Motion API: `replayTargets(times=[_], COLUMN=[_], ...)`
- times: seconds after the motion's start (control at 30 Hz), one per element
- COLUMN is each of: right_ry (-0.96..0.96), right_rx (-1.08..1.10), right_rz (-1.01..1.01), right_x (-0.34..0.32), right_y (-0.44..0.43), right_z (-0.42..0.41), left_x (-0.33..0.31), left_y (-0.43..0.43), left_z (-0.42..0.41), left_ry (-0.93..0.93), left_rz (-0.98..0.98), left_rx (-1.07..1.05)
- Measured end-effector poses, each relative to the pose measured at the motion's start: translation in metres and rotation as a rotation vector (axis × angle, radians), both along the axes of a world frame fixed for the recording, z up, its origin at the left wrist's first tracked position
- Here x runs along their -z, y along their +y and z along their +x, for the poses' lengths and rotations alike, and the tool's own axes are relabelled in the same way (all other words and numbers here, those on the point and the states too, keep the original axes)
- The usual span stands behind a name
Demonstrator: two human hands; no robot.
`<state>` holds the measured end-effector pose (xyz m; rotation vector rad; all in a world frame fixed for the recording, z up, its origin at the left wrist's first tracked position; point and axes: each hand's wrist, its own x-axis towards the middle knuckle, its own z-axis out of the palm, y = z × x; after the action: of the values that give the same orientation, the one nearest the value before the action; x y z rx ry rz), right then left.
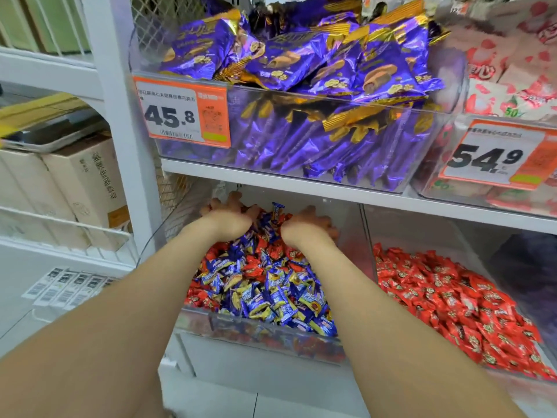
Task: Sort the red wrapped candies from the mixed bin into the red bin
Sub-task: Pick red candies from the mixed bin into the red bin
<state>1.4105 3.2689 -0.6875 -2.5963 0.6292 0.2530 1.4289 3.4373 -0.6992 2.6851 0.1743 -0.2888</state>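
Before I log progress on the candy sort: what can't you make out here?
Head view only:
- Left hand and right hand: fingers buried in the mixed bin; grip contents hidden.
- Red bin: right end cut off by the frame edge.
- Price tag: small print blurred.

White shelf (301,176): purple-wrapper bin (316,140) above; mixed bin (271,330), red bin (370,236) below

Mixed bin (271,330) sits at 6 o'clock, red bin (452,297) at its 3 o'clock, both under the shelf (301,182).
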Motion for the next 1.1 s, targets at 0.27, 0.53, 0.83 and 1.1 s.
replayTargets(times=[0.27,0.53,0.83,1.1], right_ry=[0.005,-0.181,-0.205,-0.174], right_rx=[0.146,0.016,-0.061,-0.682], right_rz=[0.208,0.855,1.113,0.569], right_x=[0.025,0.018,-0.011,-0.041], right_y=[0.008,0.007,0.006,-0.046], right_z=[0.018,0.012,-0.019,-0.073], left_x=[-0.001,-0.006,-0.015,-0.04], left_y=[-0.018,-0.024,-0.036,-0.003], left_z=[0.012,-0.005,-0.023,-0.07], left_ry=[0.035,0.066,-0.149,-0.018], left_rz=[-0.072,-0.409,-0.704,-0.34], left_rx=[-0.07,0.015,0.102,0.412])
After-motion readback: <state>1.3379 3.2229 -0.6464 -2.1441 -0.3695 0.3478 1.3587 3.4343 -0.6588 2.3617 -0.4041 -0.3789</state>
